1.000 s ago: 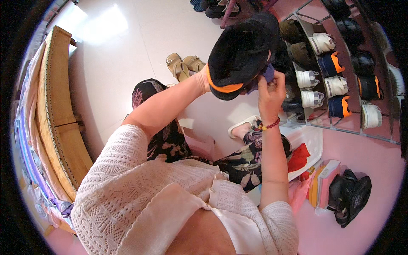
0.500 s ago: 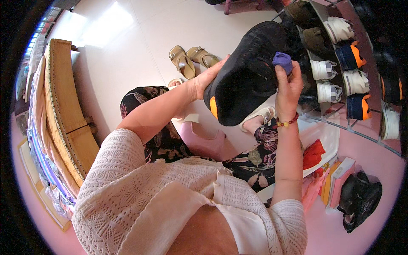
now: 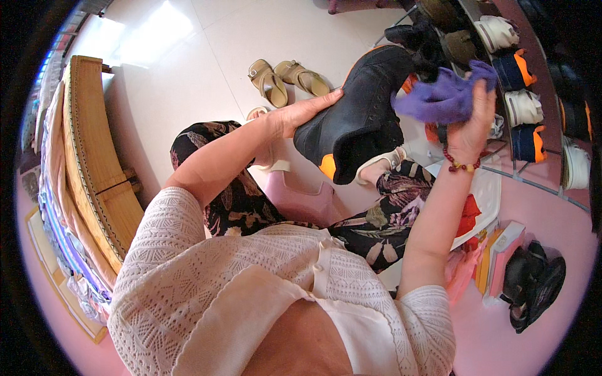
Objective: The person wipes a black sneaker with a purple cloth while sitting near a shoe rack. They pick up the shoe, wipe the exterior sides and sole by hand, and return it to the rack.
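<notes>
A black shoe [image 3: 357,103] with orange patches is held up in front of me, its opening facing down toward my lap. My left hand [image 3: 310,111] grips the shoe along its left side, the thumb lying on the upper and the other fingers hidden behind. On the right, my right hand [image 3: 471,128] is closed on a purple cloth [image 3: 444,100], which hangs loosely and is blurred by motion. The cloth is just right of the shoe; whether they touch I cannot tell.
A shoe rack [image 3: 501,153] with several pairs stands at the right. Tan sandals [image 3: 268,81] lie on the floor ahead. A pink stool [image 3: 298,199] is between my knees. A white tub [image 3: 486,200] holding red cloth and a black bag [image 3: 533,282] are lower right. A wooden bed edge [image 3: 94,150] runs along the left.
My right hand has moved right and away from the shoe, and the bunched cloth has come loose and spread out. The shoe has turned slightly, showing more of its upper.
</notes>
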Demonstrator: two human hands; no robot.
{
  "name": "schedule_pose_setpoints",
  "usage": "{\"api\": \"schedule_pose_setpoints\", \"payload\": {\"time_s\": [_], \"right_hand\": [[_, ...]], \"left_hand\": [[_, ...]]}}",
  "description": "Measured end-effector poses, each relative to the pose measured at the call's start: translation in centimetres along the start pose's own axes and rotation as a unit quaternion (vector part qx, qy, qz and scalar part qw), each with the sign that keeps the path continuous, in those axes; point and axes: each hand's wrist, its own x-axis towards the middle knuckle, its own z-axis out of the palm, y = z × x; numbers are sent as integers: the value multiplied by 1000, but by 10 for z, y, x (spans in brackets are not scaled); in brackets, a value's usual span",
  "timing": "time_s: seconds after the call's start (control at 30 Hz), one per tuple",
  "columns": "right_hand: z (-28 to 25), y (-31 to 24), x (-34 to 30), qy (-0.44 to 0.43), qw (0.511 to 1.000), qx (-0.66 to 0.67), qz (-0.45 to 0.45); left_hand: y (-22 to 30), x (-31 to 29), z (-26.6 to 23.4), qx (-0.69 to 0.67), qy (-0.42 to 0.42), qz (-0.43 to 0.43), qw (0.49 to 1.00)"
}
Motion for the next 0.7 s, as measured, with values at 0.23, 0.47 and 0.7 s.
{"api": "schedule_pose_setpoints", "payload": {"time_s": [0.23, 0.47, 0.7], "right_hand": [[24, 32, -24, -166, 929, -322, -81], [12, 52, -24, -116, 939, -321, -34], [21, 47, -23, -166, 901, -373, -148]], "left_hand": [[8, 1, 16, 19, 12, 21, 1000], [0, 11, 7, 31, -8, 63, 997], [-3, 17, 17, 45, 45, 118, 991]]}}
